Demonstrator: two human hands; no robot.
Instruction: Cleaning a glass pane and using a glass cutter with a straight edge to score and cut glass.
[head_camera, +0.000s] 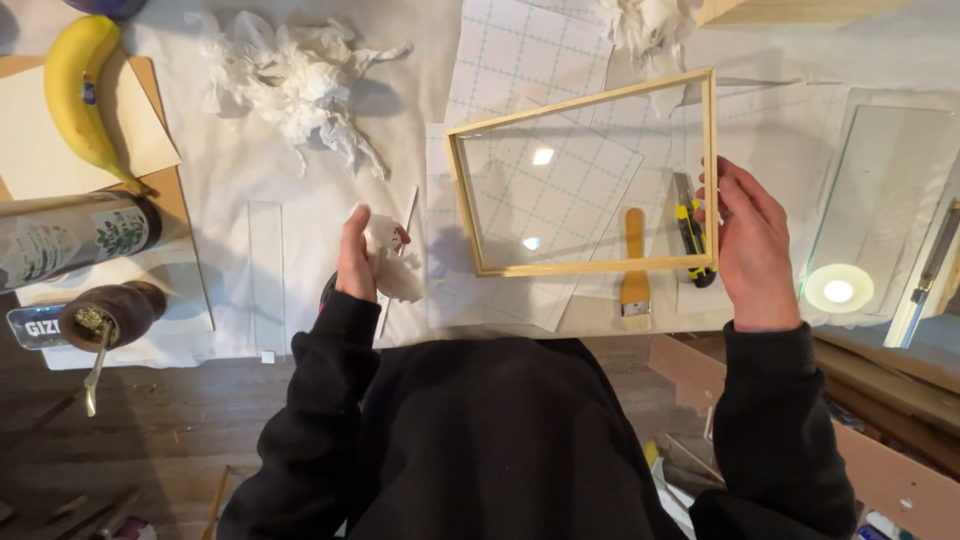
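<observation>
While my right hand (748, 245) grips the right edge of a wooden frame (585, 175) with a glass pane in it, fingers curled around the thin slat, my left hand (357, 255) is closed on a crumpled white tissue (392, 262). I hold the frame tilted up off the table, at about one o'clock from my chest, and the light glints on its pane. Just behind the frame's right slat, near my right fingers, lies a yellow and black utility knife (690, 230), and at its eleven o'clock rests a small brush (634, 265) with a wooden handle. Under them are sheets of grid paper (520, 60) on the white table cover (420, 60). At eleven o'clock from my left hand sits a heap of used tissues (290, 80). Far off at ten o'clock lies a banana (75, 95), with a bottle (70, 235) on its side at nine. A loose glass sheet (880, 200) lies at three o'clock from my right hand.
</observation>
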